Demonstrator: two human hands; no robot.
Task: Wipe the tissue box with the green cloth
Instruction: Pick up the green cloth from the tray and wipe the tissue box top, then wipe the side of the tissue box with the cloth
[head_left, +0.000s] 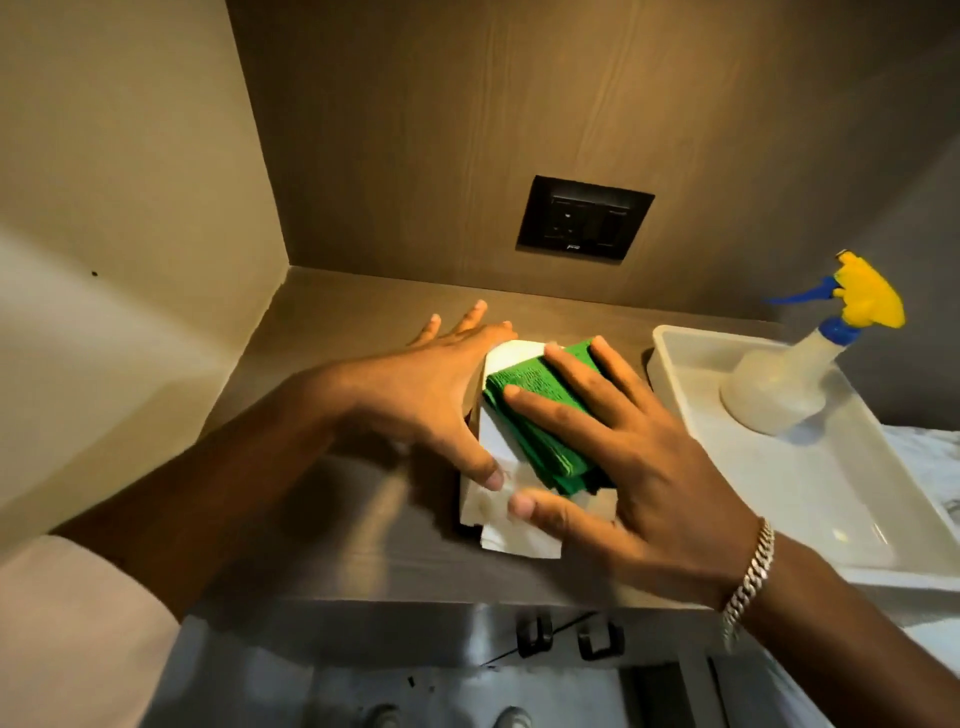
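A white tissue box (496, 499) stands on the wooden shelf in the middle of the view. A folded green cloth (540, 415) lies on its top. My right hand (613, 457) presses flat on the cloth, fingers spread, thumb against the box's near end. My left hand (431, 395) rests against the box's left side, thumb on the top face and fingers stretched out toward the back wall. Much of the box is hidden under the hands and the cloth.
A white tray (810, 509) sits at the right and holds a clear spray bottle (789, 379) with a yellow and blue trigger head. A black wall socket (584, 218) is on the back panel. The left wall closes the corner. Drawer handles (566, 636) show below the shelf edge.
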